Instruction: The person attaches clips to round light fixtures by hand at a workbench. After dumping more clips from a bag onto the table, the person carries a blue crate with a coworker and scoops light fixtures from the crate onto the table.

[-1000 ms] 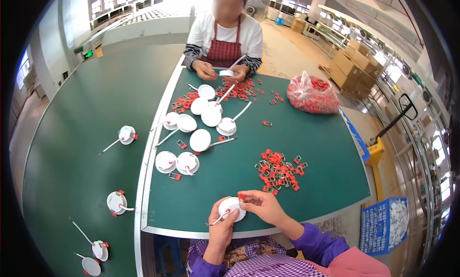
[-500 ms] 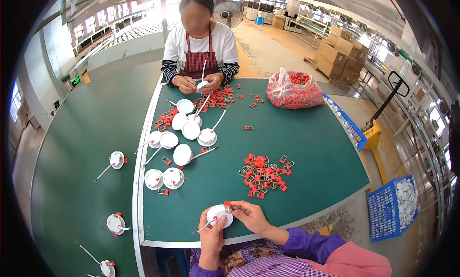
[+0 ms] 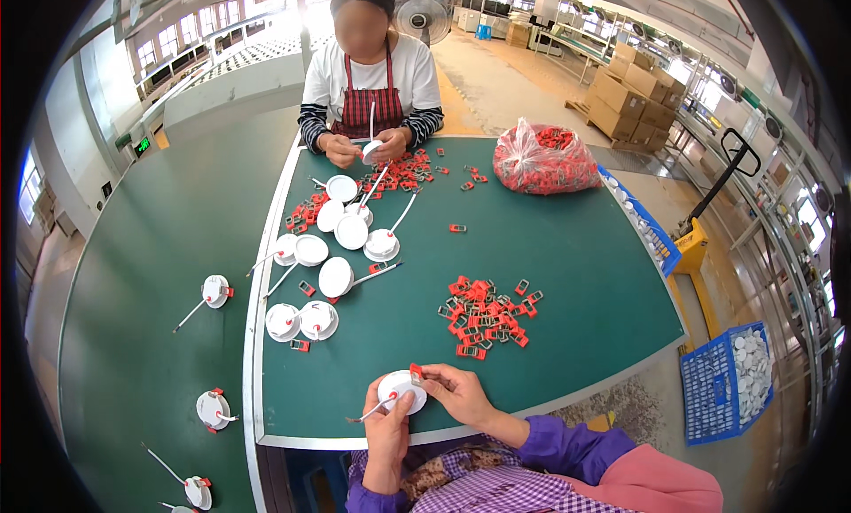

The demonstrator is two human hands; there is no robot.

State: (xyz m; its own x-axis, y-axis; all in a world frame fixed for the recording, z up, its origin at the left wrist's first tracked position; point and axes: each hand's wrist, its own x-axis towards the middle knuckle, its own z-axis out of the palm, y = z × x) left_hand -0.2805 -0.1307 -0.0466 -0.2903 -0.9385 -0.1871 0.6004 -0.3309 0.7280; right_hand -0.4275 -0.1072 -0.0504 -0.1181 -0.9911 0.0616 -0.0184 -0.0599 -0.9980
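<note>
My left hand (image 3: 386, 424) grips a small round white disc (image 3: 399, 391) with a thin white wire trailing to its left, at the near edge of the green table (image 3: 576, 247). My right hand (image 3: 454, 391) pinches a small red clip (image 3: 415, 372) against the disc's upper right rim. A loose pile of red clips (image 3: 486, 313) lies just beyond my right hand. Several white discs with wires (image 3: 335, 247) are spread left of centre.
A person in a striped apron sits across the table, holding a white disc (image 3: 371, 150) beside more red clips (image 3: 403, 170). A clear bag of red clips (image 3: 542, 158) stands at the far right. Finished discs (image 3: 214, 291) lie on the left conveyor. A blue crate (image 3: 729, 384) stands on the floor.
The view has tilted so the table sits lower and nearer. My hands stay on the disc, with the right hand's red clip now pressed at its rim.
</note>
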